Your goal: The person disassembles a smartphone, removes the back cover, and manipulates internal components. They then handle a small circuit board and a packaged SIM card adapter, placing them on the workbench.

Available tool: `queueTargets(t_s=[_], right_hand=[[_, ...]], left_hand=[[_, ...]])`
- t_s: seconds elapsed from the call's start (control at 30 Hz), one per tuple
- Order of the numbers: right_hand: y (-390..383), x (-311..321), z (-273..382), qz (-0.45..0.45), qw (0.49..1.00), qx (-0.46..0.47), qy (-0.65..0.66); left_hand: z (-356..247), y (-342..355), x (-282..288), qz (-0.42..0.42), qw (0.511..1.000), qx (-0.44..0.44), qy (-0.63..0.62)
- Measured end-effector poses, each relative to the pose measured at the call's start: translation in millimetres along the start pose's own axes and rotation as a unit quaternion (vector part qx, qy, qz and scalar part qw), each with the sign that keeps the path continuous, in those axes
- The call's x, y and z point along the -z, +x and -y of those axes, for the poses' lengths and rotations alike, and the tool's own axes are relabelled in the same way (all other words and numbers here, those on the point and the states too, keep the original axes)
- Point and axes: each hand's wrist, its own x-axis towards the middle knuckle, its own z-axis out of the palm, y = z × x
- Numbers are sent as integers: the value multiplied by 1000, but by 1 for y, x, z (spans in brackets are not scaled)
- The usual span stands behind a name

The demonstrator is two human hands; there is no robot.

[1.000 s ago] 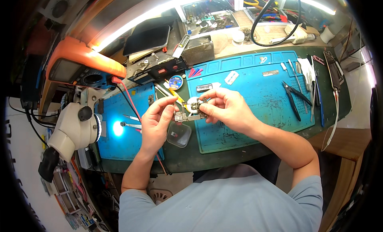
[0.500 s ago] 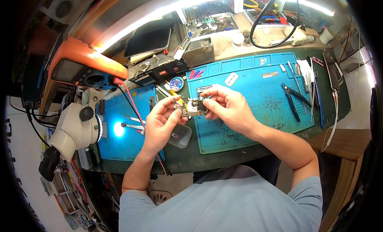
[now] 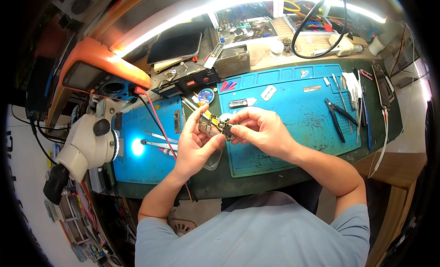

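Observation:
Between my two hands is a small circuit board (image 3: 205,125), dark with metal-coloured parts, raised over the gap between the two blue mats. My left hand (image 3: 194,145) grips its left side, fingers behind it and thumb along its lower edge. With thumb and bent fingers, my right hand (image 3: 260,130) pinches the board's right end. The fingers cover part of the board, so its full outline cannot be made out. Partly behind my left hand, a clear plastic box (image 3: 214,160) lies on the bench.
At the left stand an orange multimeter (image 3: 85,79) and a white microscope head (image 3: 85,137) with a lit ring. Black cutters (image 3: 337,118), tweezers and thin tools lie on the right side of the large blue mat (image 3: 275,157). A solder spool (image 3: 206,96) sits beyond my hands.
My hands have come closer together, and the board has turned and tilted between them. My right hand has shifted left and slightly down, uncovering a small dark-and-white item on the mat.

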Motion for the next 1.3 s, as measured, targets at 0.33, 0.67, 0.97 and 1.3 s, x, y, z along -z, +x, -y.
queueTargets(t_s=[0.33,0.67,0.97,1.3], right_hand=[[1,0,1,-8,999,-29,-12],[3,3,2,-14,999,-31,-10],[3,4,6,-26,999,-29,-1],[3,6,0,-56,998,12,6]], left_hand=[[-8,-2,0,-13,1000,8,23],[-4,-3,4,7,1000,-7,8],[-9,-5,1,-8,999,-27,42],[-5,-2,1,-26,993,-88,75]])
